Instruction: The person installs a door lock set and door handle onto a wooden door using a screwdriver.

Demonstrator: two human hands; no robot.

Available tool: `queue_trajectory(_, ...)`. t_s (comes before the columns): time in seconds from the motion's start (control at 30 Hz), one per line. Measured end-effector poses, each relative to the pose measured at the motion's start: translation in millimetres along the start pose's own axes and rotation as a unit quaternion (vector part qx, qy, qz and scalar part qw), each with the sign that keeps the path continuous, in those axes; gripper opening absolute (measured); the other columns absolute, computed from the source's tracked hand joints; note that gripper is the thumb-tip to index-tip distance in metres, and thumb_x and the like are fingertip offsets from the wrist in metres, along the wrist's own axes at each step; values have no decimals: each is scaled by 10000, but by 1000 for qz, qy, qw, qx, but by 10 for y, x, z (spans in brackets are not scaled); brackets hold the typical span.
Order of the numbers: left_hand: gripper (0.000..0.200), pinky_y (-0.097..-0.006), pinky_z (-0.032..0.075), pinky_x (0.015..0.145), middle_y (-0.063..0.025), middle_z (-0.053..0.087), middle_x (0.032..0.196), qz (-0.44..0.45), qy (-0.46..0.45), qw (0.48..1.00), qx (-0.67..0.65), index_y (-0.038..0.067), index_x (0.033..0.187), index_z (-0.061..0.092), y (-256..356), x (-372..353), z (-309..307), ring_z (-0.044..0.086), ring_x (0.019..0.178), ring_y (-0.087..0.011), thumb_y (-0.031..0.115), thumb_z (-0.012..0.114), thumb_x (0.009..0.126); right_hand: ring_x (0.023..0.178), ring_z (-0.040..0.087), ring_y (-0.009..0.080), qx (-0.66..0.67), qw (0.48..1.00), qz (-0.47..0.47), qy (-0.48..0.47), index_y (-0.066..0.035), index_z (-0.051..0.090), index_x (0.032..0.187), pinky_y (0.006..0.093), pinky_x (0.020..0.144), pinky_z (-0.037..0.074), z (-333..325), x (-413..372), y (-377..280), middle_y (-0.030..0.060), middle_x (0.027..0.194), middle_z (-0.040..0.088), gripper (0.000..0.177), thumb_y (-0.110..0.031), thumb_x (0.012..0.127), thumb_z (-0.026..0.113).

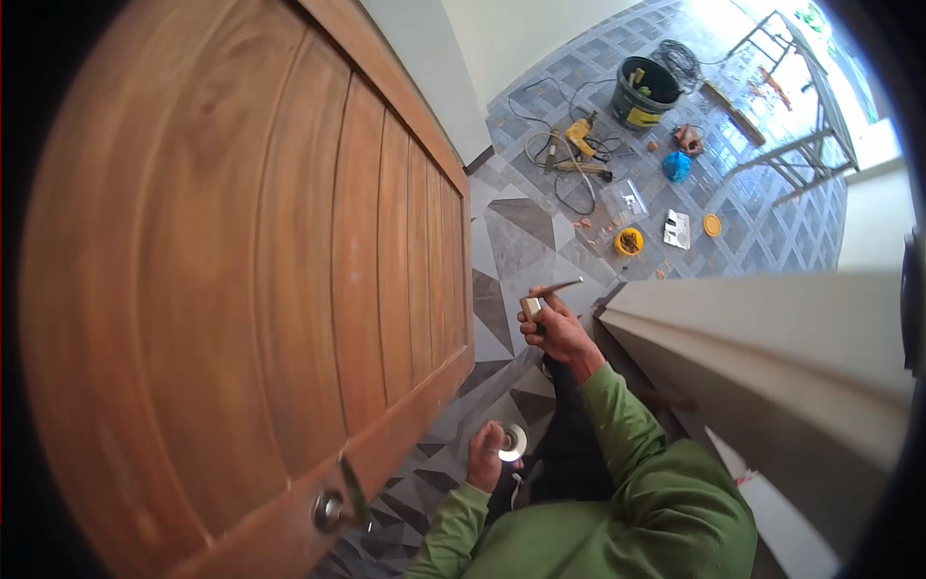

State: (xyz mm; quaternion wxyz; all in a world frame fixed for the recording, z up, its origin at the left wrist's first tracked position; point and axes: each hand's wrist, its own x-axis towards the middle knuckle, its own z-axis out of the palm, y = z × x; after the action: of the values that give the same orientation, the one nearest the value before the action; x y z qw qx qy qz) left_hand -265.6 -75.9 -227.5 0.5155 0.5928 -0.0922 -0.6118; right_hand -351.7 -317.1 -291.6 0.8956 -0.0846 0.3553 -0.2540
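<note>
In my left hand [485, 455], fingers are closed on a round metal disc [513, 442] with a hole in its middle, low in front of my body. Farther forward, my right hand [561, 333] grips a metal piece with a squarish bright block [531, 308] and a thin curved bar [559, 288]; its exact kind I cannot tell. The wooden door [289, 241] stands to my left. Near its lower edge are a round metal lock fitting [329, 510] and a lever handle [355, 492].
A door frame [733, 328] stands close on my right. On the tiled floor ahead lie a yellow drill [582, 137], cables, a dark bucket [644, 94], a yellow tub [629, 242], a white packaging piece [676, 230] and a blue bundle [676, 167]. A metal scaffold [820, 92] is at the far right.
</note>
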Motion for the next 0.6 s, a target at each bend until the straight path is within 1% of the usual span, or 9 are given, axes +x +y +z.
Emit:
queue_trajectory(0.03, 548, -278, 478, 478, -78, 606, 724, -24, -17, 999, -14, 24, 925, 543, 4, -165, -101, 583, 518, -154, 567, 475, 919, 634, 460, 123, -37, 999, 11, -16, -178, 389, 1205, 211, 489, 352, 114, -190, 43, 89, 902, 490, 371, -12, 874, 390)
queue_trajectory(0.07, 548, -278, 478, 478, -78, 606, 724, -22, -25, 999, -6, 24, 925, 543, 15, -327, -192, 583, 518, -154, 567, 475, 919, 591, 427, 104, -73, 997, 23, -30, -168, 383, 1185, 207, 453, 315, 222, -356, 121, 68, 870, 475, 341, -17, 879, 371)
queue_trajectory(0.13, 614, -274, 455, 448, -65, 592, 682, -14, -18, 999, 24, 40, 865, 562, 18, -701, -384, 581, 504, -153, 605, 336, 949, 552, 399, 83, -92, 995, -12, -23, -192, 401, 1139, 208, 422, 277, 417, -681, 383, 52, 833, 472, 257, -70, 913, 413)
queue_trajectory(0.2, 608, -277, 446, 437, -63, 587, 667, -8, -27, 999, 26, 45, 849, 566, -163, -1041, -727, 558, 478, -154, 591, 320, 955, 519, 381, 66, -115, 985, -129, -4, -197, 416, 1090, 197, 418, 283, 685, -1115, 699, 30, 782, 474, 140, -203, 961, 468)
queue_trajectory(0.3, 625, -299, 434, 416, -61, 576, 642, 2, -16, 998, -65, 40, 845, 580, -451, -1718, -1211, 510, 442, -160, 592, 306, 947, 496, 375, 55, -57, 975, -213, 21, -179, 427, 1055, 194, 399, 284, 1216, -1885, 1175, 15, 747, 478, 198, -342, 968, 500)
queue_trajectory(0.4, 646, -346, 417, 394, -59, 554, 611, 10, -25, 984, -178, 23, 888, 601, -467, -2114, -1743, 436, 410, -165, 612, 336, 904, 487, 379, 47, -87, 959, -268, 36, -170, 432, 1048, 190, 379, 283, 1554, -2284, 1530, 16, 735, 485, 219, -369, 974, 484)
queue_trajectory(0.47, 639, -362, 400, 386, -58, 537, 593, 35, 46, 972, -228, 15, 903, 609, -383, -2324, -2003, 392, 391, -168, 586, 322, 912, 475, 385, 44, -114, 944, -308, 40, -170, 430, 1047, 191, 364, 276, 1745, -2463, 1653, 22, 737, 491, 210, -360, 975, 483)
queue_trajectory(0.53, 618, -360, 413, 420, -62, 554, 647, 85, 67, 967, -231, 21, 944, 605, -369, -2399, -2286, 411, 434, -170, 568, 317, 914, 461, 398, 45, -158, 912, -377, 38, -152, 429, 1058, 195, 358, 281, 1929, -2601, 1704, 19, 698, 486, 230, -359, 975, 487)
queue_trajectory(0.6, 527, -379, 449, 460, -90, 610, 833, 124, 76, 953, -266, 16, 1003, 563, -261, -2358, -2508, 497, 510, -202, 493, 349, 941, 461, 403, 52, -158, 896, -412, 47, -134, 425, 1070, 201, 360, 291, 2215, -2754, 1691, 21, 691, 489, 249, -357, 977, 485)
